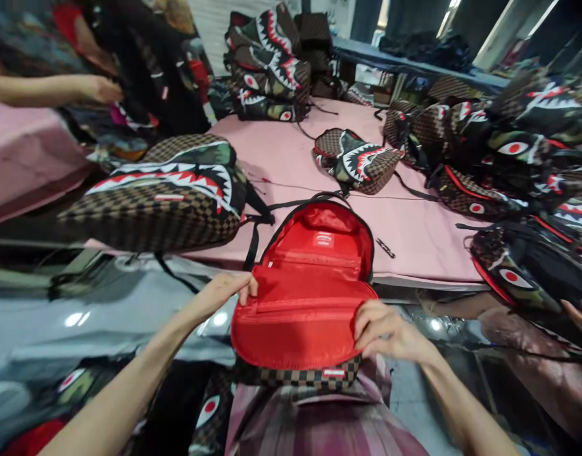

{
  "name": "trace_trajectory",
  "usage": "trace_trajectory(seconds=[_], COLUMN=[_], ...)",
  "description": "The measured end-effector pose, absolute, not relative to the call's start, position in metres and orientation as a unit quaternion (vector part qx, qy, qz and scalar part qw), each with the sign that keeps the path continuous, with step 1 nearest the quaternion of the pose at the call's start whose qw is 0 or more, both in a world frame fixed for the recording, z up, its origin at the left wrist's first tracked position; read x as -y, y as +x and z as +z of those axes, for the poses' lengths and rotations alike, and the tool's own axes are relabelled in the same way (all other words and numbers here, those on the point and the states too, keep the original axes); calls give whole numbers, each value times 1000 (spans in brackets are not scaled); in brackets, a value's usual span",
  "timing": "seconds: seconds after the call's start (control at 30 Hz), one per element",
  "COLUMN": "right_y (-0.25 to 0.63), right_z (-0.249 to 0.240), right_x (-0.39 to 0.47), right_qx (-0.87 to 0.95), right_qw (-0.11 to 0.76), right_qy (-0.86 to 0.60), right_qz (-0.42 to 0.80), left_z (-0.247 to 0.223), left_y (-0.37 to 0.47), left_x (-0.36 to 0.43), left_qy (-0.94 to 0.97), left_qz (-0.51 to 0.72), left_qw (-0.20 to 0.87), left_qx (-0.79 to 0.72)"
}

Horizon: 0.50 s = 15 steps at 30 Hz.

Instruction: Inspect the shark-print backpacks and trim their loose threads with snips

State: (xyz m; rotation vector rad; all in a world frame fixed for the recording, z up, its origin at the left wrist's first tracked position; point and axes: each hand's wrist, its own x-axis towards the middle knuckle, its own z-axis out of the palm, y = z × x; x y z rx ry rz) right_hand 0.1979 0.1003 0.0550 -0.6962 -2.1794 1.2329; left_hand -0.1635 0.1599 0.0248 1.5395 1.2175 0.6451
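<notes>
An unzipped backpack [304, 342] with red lining and brown checked outer fabric lies open in front of me, partly over the pink table's edge. Its front panel is folded down toward my lap, showing an inner pocket seam. My left hand [231, 291] pinches the panel's left edge. On the opposite side, the fingers of my right hand [388, 329] are closed round the right edge. Inside the raised back part, a small pale label [323, 239] shows on the lining.
A checked shark-mouth backpack [177, 196] lies to the left, a smaller one [361, 161] behind. Backpacks are stacked [272, 69] at the back and heaped [513, 145] on the right. A dark zip-pull-like piece [385, 247] rests on the pink table [414, 247]. Other people's hands show at both sides.
</notes>
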Motion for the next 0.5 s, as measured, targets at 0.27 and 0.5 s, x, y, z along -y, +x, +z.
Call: trace_trajectory(seconds=[0.27, 0.5], right_y=[179, 180], right_z=[-34, -31], right_x=[-33, -37], right_qx=[839, 835], right_qw=[218, 217], right_qy=[-340, -344], right_qz=[364, 370], left_z=[-1, 26], left_y=[-146, -98], left_x=[-155, -210], left_qy=[596, 705], left_qz=[244, 190], left_qw=[527, 388], left_qx=[-555, -562])
